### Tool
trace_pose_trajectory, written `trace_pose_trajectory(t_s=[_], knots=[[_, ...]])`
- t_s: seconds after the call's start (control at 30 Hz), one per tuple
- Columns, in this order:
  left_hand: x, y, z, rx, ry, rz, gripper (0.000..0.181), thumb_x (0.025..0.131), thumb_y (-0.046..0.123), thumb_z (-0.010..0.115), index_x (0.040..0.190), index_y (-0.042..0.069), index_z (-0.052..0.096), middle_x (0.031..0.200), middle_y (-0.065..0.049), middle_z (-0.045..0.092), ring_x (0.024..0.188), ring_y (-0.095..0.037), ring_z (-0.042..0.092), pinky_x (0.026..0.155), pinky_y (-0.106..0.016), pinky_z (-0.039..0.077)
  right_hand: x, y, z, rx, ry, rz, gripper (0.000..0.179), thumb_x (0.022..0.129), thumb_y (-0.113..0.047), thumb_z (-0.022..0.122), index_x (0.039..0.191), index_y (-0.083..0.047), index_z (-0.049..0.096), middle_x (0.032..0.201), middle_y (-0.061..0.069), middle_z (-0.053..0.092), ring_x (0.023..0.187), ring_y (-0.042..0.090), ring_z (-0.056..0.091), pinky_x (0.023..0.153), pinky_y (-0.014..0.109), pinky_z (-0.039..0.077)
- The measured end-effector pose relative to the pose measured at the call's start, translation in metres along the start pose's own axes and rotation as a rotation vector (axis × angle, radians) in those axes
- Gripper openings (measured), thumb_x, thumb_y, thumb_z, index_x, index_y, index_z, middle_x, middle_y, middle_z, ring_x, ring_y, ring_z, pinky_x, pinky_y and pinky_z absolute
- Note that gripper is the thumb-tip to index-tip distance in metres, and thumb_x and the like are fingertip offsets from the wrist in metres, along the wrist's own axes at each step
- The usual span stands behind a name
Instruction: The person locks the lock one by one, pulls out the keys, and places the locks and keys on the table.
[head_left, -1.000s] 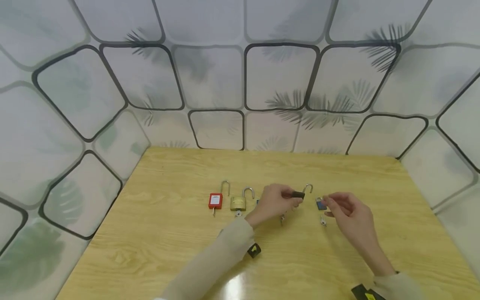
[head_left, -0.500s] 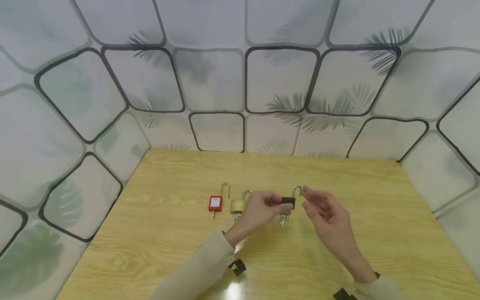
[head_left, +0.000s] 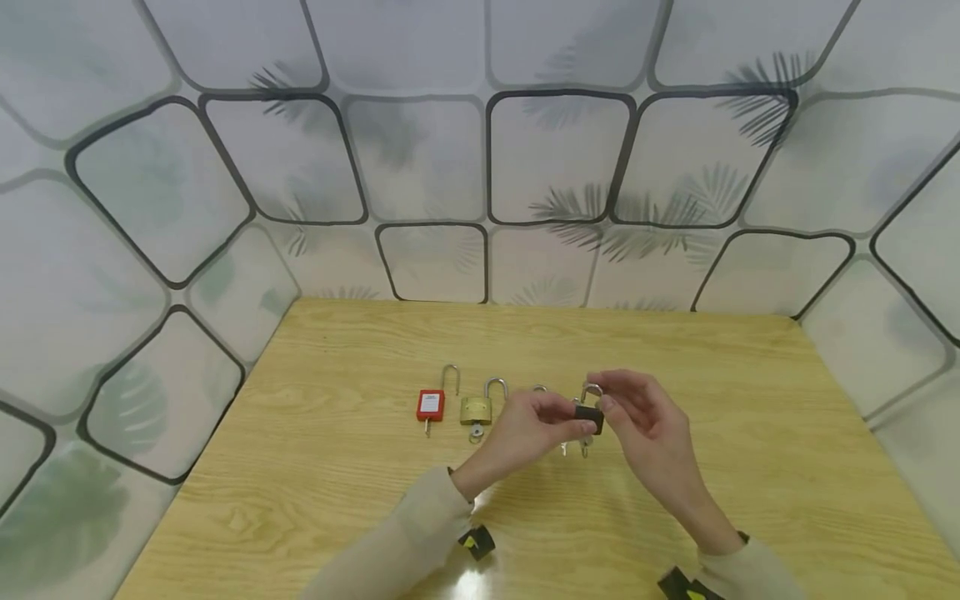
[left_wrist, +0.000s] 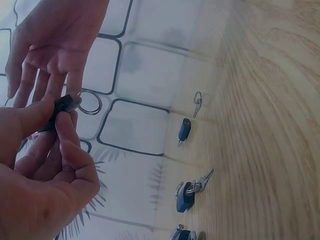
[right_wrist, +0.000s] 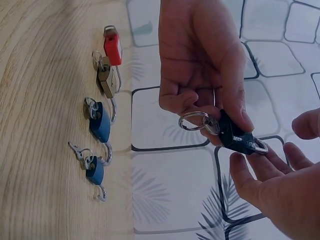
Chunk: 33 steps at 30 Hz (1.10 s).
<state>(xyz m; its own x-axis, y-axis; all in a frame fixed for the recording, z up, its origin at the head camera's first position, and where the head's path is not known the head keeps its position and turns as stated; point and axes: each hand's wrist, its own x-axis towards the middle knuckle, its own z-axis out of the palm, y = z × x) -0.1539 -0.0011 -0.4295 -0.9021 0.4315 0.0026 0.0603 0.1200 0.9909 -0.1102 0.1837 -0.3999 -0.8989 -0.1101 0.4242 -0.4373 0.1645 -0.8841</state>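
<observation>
My left hand [head_left: 528, 429] pinches a black padlock [head_left: 590, 417] between thumb and fingers, above the table. The padlock's metal shackle [head_left: 591, 390] points up, and I cannot tell whether its free end sits in the body. A key with a ring [right_wrist: 192, 121] sticks out of the padlock's bottom in the right wrist view. My right hand [head_left: 651, 429] is at the shackle side, fingers extended behind it. Its thumb [right_wrist: 307, 125] stands apart from the padlock in the right wrist view. In the left wrist view, the fingers of the left hand [left_wrist: 60, 185] curl under the padlock [left_wrist: 62, 107].
On the wooden table [head_left: 337, 500] lie a red padlock [head_left: 431, 405] and a brass padlock [head_left: 476, 410], both with raised shackles. A blue padlock [right_wrist: 100, 122] and a smaller blue padlock [right_wrist: 95, 170] lie in the same row, keys attached. A patterned wall [head_left: 420, 158] stands behind the table.
The black padlock has come left and nearer in my left hand, then slightly right. My right hand has moved left to its shackle.
</observation>
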Motion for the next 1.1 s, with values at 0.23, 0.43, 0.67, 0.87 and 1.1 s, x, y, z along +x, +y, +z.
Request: trace_pose_trajectory(t_s=[0.23,0.43,0.67,0.87,1.1], knots=[[-0.001,0.002,0.002,-0.017,-0.010,-0.012,0.015,0.089,0.023,0.082,0.096,0.011,0.079,0.096,-0.002,0.079,0.082,-0.008,0.072,0.073,-0.024,0.057,0.002,0.001,-0.003,-0.082,-0.084,-0.134,0.057,0.089,0.025,0.051,0.142,0.005,0.048,0.143,0.000,0.061,0.124,0.005,0.063,0.096,0.016,0.053],[-0.003,0.003,0.001,-0.022,-0.006,-0.013,0.015,0.090,0.024,0.081,0.098,0.011,0.079,0.099,-0.003,0.078,0.084,-0.009,0.073,0.074,-0.025,0.057,0.004,0.004,-0.008,-0.505,-0.231,-0.342,0.094,0.071,0.022,0.057,0.158,0.006,0.025,0.149,0.017,0.055,0.132,0.021,0.057,0.095,0.025,0.056],[-0.004,0.005,0.000,-0.023,-0.010,-0.029,0.017,0.090,0.025,0.081,0.099,0.011,0.079,0.097,-0.003,0.079,0.085,-0.009,0.072,0.076,-0.026,0.057,0.006,0.007,-0.010,-0.699,-0.281,-0.485,0.116,0.067,0.017,0.076,0.158,0.011,0.005,0.144,0.019,0.057,0.101,0.020,0.064,0.080,0.020,0.049],[-0.003,0.006,-0.002,-0.035,-0.025,-0.040,0.017,0.090,0.025,0.081,0.098,0.011,0.079,0.098,-0.003,0.079,0.086,-0.010,0.072,0.080,-0.030,0.058,0.008,0.008,-0.011,-0.781,-0.227,-0.543,0.120,0.064,0.013,0.082,0.159,0.010,0.008,0.137,0.015,0.063,0.076,0.009,0.052,0.061,0.012,0.040],[-0.003,0.006,-0.003,-0.055,-0.030,-0.056,0.014,0.089,0.023,0.082,0.093,0.010,0.080,0.097,-0.002,0.078,0.085,-0.009,0.071,0.076,-0.025,0.054,0.005,0.009,-0.010,-0.773,-0.227,-0.535,0.103,0.067,0.011,0.079,0.155,0.011,0.027,0.134,0.020,0.066,0.062,-0.003,0.022,0.050,0.007,0.029]])
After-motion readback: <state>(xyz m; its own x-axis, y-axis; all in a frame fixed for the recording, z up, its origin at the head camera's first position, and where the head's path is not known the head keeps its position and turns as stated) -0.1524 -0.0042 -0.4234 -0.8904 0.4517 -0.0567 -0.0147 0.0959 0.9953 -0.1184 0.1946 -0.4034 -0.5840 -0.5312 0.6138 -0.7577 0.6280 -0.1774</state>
